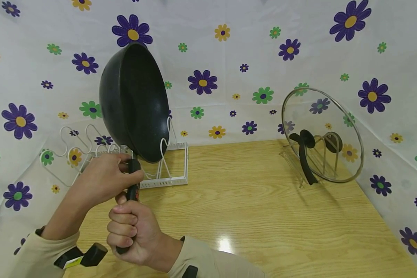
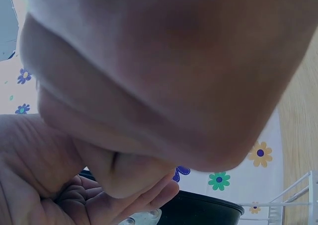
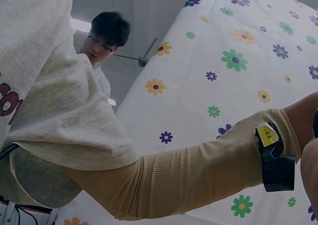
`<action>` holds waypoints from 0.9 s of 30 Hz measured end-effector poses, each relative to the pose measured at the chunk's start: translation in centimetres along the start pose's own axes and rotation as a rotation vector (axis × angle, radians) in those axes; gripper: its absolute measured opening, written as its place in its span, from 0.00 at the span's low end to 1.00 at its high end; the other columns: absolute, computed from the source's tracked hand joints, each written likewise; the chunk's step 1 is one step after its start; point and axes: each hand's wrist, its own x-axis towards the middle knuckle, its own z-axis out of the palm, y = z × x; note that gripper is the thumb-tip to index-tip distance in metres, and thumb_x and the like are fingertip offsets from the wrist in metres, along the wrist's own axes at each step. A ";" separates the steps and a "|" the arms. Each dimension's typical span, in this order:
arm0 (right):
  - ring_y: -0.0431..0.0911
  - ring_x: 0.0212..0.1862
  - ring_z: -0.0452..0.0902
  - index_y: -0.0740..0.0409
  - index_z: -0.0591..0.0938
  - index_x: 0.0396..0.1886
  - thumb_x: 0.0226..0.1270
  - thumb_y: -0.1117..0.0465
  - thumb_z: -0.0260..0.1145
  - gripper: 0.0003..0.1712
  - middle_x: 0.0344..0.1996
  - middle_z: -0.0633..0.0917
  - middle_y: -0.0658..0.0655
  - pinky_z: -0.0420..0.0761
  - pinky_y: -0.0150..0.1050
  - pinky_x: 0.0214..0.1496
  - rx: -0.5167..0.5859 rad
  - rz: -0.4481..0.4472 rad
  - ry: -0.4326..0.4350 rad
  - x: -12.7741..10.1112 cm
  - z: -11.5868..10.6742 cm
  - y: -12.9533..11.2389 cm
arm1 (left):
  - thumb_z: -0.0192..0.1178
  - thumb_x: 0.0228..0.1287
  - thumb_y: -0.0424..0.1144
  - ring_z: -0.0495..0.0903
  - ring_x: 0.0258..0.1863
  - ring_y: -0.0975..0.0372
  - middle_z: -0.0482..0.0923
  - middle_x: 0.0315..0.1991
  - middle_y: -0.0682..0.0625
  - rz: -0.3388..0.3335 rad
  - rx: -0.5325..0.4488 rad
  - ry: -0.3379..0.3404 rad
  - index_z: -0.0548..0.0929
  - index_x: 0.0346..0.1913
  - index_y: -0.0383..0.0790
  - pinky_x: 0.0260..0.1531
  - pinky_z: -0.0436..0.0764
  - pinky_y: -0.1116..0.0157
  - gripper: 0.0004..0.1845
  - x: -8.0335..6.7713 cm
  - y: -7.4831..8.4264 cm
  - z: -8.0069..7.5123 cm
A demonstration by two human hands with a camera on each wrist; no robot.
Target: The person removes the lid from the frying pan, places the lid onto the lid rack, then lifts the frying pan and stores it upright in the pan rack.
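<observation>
A black wok point(image 1: 144, 92) is tilted up on its side over a white wire rack point(image 1: 166, 180), its hollow facing right. My right hand point(image 1: 139, 231) grips the lower end of the wok's black handle point(image 1: 133, 166) in a fist. Higher up, close to the wok's body, my left hand point(image 1: 105, 175) holds the same handle between thumb and fingers. In the left wrist view, the blurred left hand point(image 2: 164, 76) fills most of the picture, with the wok's dark side point(image 2: 198, 210) below it. The wok's lower edge sits among the rack's wires.
At the right of the wooden table point(image 1: 229, 200), a glass lid point(image 1: 358, 170) leans upright on a thin wire stand point(image 1: 301, 181). Flower-printed cloth point(image 1: 222, 69) hangs behind and at both sides. In the right wrist view, another person point(image 3: 102, 51) is in the background.
</observation>
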 end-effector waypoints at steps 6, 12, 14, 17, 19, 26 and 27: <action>0.34 0.13 0.41 0.37 0.73 0.25 0.77 0.67 0.28 0.31 0.10 0.61 0.38 0.41 0.25 0.18 0.017 -0.001 -0.005 0.0 0.0 -0.1 | 0.64 0.62 0.44 0.71 0.19 0.60 0.71 0.16 0.55 0.002 -0.004 0.001 0.77 0.25 0.42 0.16 0.64 0.64 0.13 0.1 0.0 0.1; 0.34 0.14 0.40 0.38 0.73 0.24 0.77 0.67 0.28 0.31 0.10 0.62 0.38 0.41 0.24 0.19 0.034 0.005 0.005 0.0 -0.1 -0.2 | 0.64 0.62 0.45 0.70 0.19 0.60 0.71 0.16 0.56 0.000 -0.004 0.003 0.77 0.26 0.42 0.16 0.63 0.64 0.13 0.3 0.0 0.2; 0.34 0.14 0.39 0.38 0.73 0.24 0.77 0.67 0.28 0.31 0.10 0.63 0.38 0.41 0.24 0.19 0.037 0.007 0.009 -0.1 -0.2 -0.3 | 0.64 0.62 0.45 0.70 0.19 0.60 0.70 0.16 0.55 0.000 -0.005 0.002 0.77 0.26 0.42 0.16 0.63 0.64 0.13 0.3 0.0 0.2; 0.34 0.14 0.39 0.38 0.73 0.24 0.77 0.67 0.28 0.31 0.10 0.63 0.38 0.41 0.24 0.19 0.039 0.007 0.010 -0.1 -0.2 -0.3 | 0.64 0.62 0.44 0.69 0.18 0.60 0.70 0.16 0.55 0.003 -0.004 0.004 0.76 0.25 0.42 0.16 0.63 0.65 0.13 0.3 0.0 0.3; 0.34 0.14 0.39 0.38 0.73 0.24 0.77 0.67 0.28 0.31 0.10 0.63 0.38 0.41 0.24 0.19 0.039 0.006 0.015 -0.1 -0.2 -0.3 | 0.64 0.62 0.43 0.69 0.18 0.60 0.69 0.16 0.55 0.006 -0.004 0.004 0.76 0.24 0.42 0.16 0.63 0.65 0.13 0.4 0.0 0.3; 0.34 0.13 0.41 0.38 0.72 0.22 0.78 0.66 0.30 0.30 0.10 0.64 0.38 0.41 0.24 0.19 0.048 0.004 0.035 -0.2 -0.2 -0.3 | 0.63 0.62 0.42 0.70 0.19 0.60 0.70 0.16 0.55 -0.002 -0.032 -0.015 0.76 0.25 0.42 0.16 0.64 0.64 0.12 0.4 0.0 0.4; 0.34 0.13 0.41 0.39 0.72 0.22 0.78 0.66 0.30 0.30 0.10 0.64 0.38 0.42 0.24 0.19 0.051 0.004 0.035 -0.2 -0.2 -0.3 | 0.63 0.62 0.42 0.70 0.18 0.60 0.70 0.16 0.55 -0.002 -0.034 -0.017 0.76 0.25 0.42 0.16 0.64 0.64 0.12 0.4 0.0 0.3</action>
